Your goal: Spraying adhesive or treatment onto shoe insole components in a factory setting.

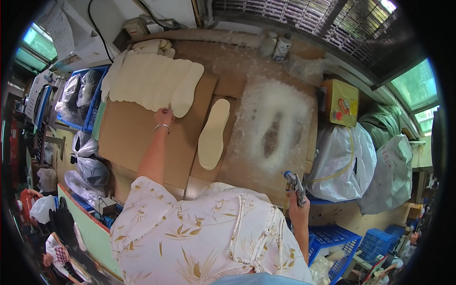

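Note:
My left hand (164,116) pinches the near end of a cream shoe insole (186,92), the rightmost of a fanned, overlapping row of insoles (142,78) on brown cardboard. To the right of that row lies a separate stack of insoles (213,135). My right hand (299,209) grips a metal spray gun (295,188) with a blue part at its front, held low over the near right edge of the bench. Ahead of the gun is a board crusted with whitish spray (280,123), with a darker insole-shaped patch in its middle.
A yellow container (343,102) with a hose stands right of the board, beside white sacks (342,161). Bottles (282,47) stand at the back under a mesh window. Blue crates (335,247) sit low right; another blue crate (90,97) stands left. Other people are at work at both lower edges.

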`<action>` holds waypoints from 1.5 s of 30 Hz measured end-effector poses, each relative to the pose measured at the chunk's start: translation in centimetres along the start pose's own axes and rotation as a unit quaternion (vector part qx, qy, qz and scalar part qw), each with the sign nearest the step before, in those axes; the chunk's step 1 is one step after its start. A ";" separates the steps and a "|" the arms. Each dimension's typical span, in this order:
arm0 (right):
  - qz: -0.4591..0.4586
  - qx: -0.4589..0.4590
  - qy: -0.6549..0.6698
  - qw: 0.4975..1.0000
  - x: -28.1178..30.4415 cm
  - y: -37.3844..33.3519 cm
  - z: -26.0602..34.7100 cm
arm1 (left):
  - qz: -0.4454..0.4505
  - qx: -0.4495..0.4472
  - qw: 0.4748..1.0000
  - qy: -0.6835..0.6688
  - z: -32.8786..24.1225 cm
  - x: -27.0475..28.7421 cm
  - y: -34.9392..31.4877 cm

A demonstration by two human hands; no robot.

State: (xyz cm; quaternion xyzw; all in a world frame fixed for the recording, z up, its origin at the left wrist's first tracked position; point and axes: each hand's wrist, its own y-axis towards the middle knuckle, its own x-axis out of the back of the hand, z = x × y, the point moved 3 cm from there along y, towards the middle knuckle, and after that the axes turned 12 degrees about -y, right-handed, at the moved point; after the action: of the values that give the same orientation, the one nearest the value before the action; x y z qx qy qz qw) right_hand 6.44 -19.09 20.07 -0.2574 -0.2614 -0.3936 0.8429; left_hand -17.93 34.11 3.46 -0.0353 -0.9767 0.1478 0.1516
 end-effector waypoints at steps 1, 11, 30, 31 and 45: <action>-0.007 0.005 0.002 1.000 -0.1 0.0 0.4 | -0.010 0.011 0.999 -0.041 -0.2 -0.1 -0.3; -0.004 -0.041 -0.011 0.999 -1.3 -0.2 2.7 | -0.086 -0.082 0.969 -0.216 4.3 1.9 -1.8; 0.030 -0.038 0.018 0.999 -0.6 1.3 -1.1 | 0.111 -0.175 0.978 -0.027 4.6 -7.3 -18.0; 0.026 -0.039 0.019 0.999 -0.4 1.4 -0.7 | 0.146 -0.153 0.976 -0.058 3.7 -7.7 -18.2; -0.065 -0.022 0.026 0.997 4.6 -0.5 -3.4 | 0.289 0.165 0.911 -0.243 2.6 -27.4 -24.4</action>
State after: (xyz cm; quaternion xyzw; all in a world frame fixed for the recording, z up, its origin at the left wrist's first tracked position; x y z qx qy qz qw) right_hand 9.39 -24.00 20.65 -0.2483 -0.2468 -0.4603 0.8159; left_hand 6.79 6.96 0.59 -0.2537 -0.8921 0.3484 -0.1359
